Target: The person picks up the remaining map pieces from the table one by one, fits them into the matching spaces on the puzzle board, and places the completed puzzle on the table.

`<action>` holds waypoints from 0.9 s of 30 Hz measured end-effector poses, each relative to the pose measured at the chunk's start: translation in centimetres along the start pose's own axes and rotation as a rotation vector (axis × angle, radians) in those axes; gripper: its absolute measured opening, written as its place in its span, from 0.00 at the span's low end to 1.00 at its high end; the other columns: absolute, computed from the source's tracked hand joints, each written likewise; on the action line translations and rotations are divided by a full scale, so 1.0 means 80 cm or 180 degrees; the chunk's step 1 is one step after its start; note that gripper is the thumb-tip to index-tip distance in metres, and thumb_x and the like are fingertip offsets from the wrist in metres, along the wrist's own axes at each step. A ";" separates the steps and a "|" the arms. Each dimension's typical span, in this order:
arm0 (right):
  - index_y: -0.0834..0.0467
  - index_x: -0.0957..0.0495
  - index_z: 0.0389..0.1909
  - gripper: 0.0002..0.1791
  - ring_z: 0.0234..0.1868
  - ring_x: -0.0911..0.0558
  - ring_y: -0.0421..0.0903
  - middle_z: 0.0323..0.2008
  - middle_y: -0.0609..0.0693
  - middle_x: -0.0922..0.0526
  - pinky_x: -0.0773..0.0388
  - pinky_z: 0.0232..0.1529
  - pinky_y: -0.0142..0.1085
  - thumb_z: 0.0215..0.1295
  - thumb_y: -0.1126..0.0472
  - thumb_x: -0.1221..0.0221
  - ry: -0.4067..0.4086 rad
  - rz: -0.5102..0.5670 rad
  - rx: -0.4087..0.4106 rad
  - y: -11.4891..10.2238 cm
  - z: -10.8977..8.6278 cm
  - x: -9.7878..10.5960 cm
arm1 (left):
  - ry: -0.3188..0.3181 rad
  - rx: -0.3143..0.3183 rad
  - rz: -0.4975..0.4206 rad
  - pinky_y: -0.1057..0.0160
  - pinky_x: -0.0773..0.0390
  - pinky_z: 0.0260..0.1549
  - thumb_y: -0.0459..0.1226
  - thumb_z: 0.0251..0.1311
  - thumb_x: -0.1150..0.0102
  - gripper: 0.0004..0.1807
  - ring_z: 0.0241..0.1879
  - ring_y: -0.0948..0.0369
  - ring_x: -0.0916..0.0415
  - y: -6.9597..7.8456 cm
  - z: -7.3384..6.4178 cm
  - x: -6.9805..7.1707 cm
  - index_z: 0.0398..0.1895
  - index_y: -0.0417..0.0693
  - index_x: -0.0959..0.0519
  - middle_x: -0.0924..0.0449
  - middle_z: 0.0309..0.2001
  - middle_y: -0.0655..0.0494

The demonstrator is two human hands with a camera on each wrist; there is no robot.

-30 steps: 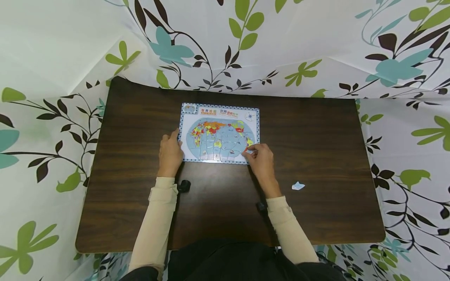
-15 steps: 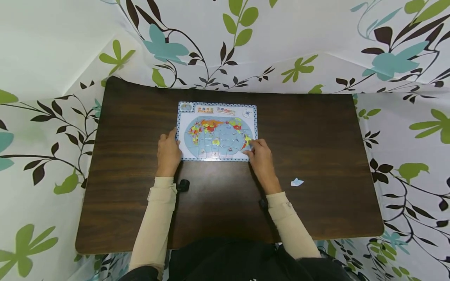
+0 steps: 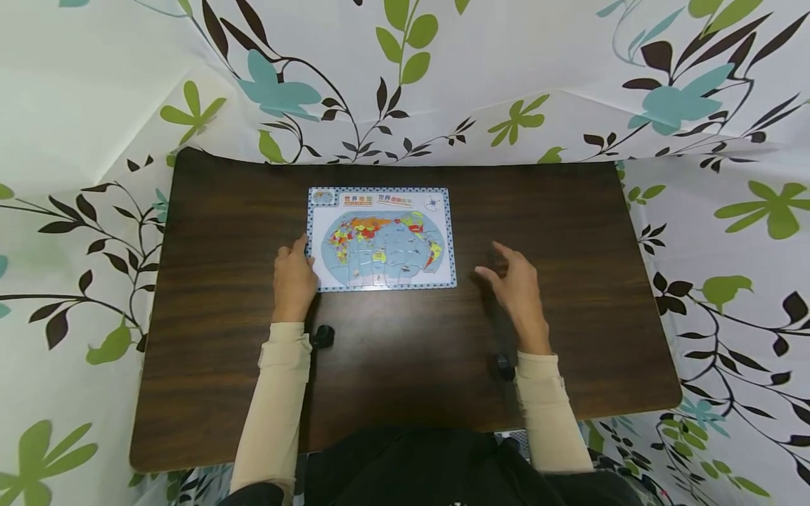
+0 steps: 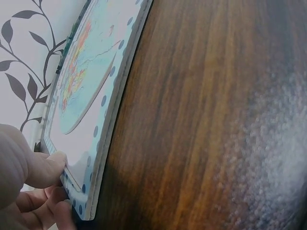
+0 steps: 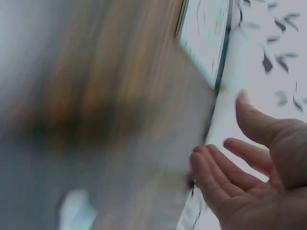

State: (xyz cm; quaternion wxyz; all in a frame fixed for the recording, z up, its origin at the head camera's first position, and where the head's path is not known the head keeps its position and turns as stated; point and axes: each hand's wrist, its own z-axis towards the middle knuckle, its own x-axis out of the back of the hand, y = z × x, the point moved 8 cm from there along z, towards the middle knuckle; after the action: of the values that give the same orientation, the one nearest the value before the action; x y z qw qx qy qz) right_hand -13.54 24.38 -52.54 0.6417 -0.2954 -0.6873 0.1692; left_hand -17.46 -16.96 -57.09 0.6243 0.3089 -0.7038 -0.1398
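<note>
A world map jigsaw puzzle (image 3: 354, 274) lies on the dark wooden table, its blue oval map framed by a white board with a dotted border. My left hand (image 3: 294, 284) holds the board at its left edge. In the left wrist view the thumb (image 4: 48, 168) presses on top near the corner, and the other fingers curl at the side below. My right hand (image 3: 515, 284) is off to the right of the board, thumb and fingers spread, nothing between them. A loose pale blue puzzle piece (image 5: 77, 211) shows blurred in the right wrist view; the right arm hides it in the head view.
The brown table (image 3: 405, 372) extends to both sides of the puzzle. A white cloth (image 3: 468, 63) with leaf and flower prints hangs behind and around it. Black wrist devices (image 3: 323, 336) sit on the inner side of both forearms.
My right hand has let go of the piece at the puzzle's lower right and moved right, over the loose piece. The left hand stays on the board. The head view has shifted slightly.
</note>
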 end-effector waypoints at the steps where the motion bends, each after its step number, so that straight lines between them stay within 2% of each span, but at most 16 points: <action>1: 0.56 0.35 0.73 0.39 0.56 0.20 0.64 0.62 0.66 0.26 0.22 0.52 0.55 0.63 0.51 0.33 -0.0074 -0.0094 -0.0057 0.011 -0.008 0.007 | 0.0000 0.0010 0.0001 0.37 0.26 0.46 0.33 0.74 0.52 0.28 0.55 0.37 0.31 -0.001 0.000 0.001 0.76 0.45 0.39 0.33 0.59 0.29; 4: 0.60 0.42 0.76 0.42 0.64 0.29 0.70 0.68 0.70 0.34 0.30 0.60 0.61 0.66 0.51 0.35 -0.0314 -0.0397 -0.0206 0.047 -0.038 0.016 | 0.0011 0.0014 -0.0021 0.36 0.26 0.46 0.32 0.73 0.52 0.29 0.54 0.37 0.31 -0.002 -0.001 0.003 0.76 0.45 0.39 0.33 0.59 0.28; 7: 0.66 0.45 0.76 0.44 0.67 0.37 0.74 0.70 0.74 0.40 0.34 0.62 0.65 0.67 0.51 0.36 -0.0387 -0.0692 -0.0257 0.075 -0.070 0.015 | 0.0015 -0.0002 -0.0047 0.36 0.26 0.46 0.32 0.73 0.52 0.28 0.54 0.37 0.31 -0.001 -0.002 0.003 0.76 0.44 0.39 0.33 0.59 0.28; 10: 0.68 0.44 0.75 0.45 0.68 0.39 0.74 0.72 0.72 0.43 0.33 0.60 0.65 0.66 0.52 0.35 -0.0319 -0.0901 -0.0309 0.093 -0.097 0.010 | 0.0015 -0.0011 -0.0057 0.36 0.26 0.47 0.32 0.73 0.52 0.28 0.54 0.37 0.31 0.000 -0.001 0.003 0.76 0.44 0.39 0.33 0.59 0.28; 13: 0.68 0.40 0.73 0.43 0.69 0.38 0.73 0.74 0.70 0.43 0.29 0.56 0.64 0.65 0.52 0.34 -0.0150 -0.1007 -0.0302 0.097 -0.115 0.006 | 0.0009 0.0005 -0.0054 0.36 0.26 0.47 0.32 0.73 0.52 0.28 0.55 0.37 0.31 0.000 0.000 0.002 0.76 0.45 0.39 0.33 0.59 0.28; 21: 0.64 0.21 0.59 0.25 0.63 0.27 0.69 0.69 0.64 0.31 0.22 0.46 0.61 0.65 0.55 0.34 0.0382 -0.0935 -0.0298 0.095 -0.130 0.004 | 0.0000 0.0044 -0.0062 0.36 0.26 0.47 0.32 0.74 0.52 0.28 0.54 0.37 0.31 0.000 -0.001 0.001 0.76 0.46 0.39 0.33 0.60 0.29; 27: 0.67 0.17 0.48 0.15 0.61 0.24 0.66 0.65 0.64 0.25 0.23 0.51 0.59 0.65 0.61 0.34 0.0571 -0.0780 -0.0201 0.091 -0.132 0.005 | -0.0008 0.0058 -0.0073 0.38 0.26 0.47 0.32 0.73 0.52 0.28 0.52 0.38 0.31 0.002 -0.001 0.002 0.76 0.45 0.39 0.33 0.59 0.29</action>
State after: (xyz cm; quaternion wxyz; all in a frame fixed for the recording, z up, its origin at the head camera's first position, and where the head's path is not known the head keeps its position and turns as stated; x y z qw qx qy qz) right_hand -1.80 28.69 -55.43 0.7067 -0.2432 -0.6631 0.0408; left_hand -17.41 -16.88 -56.87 0.6189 0.3225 -0.7022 -0.1408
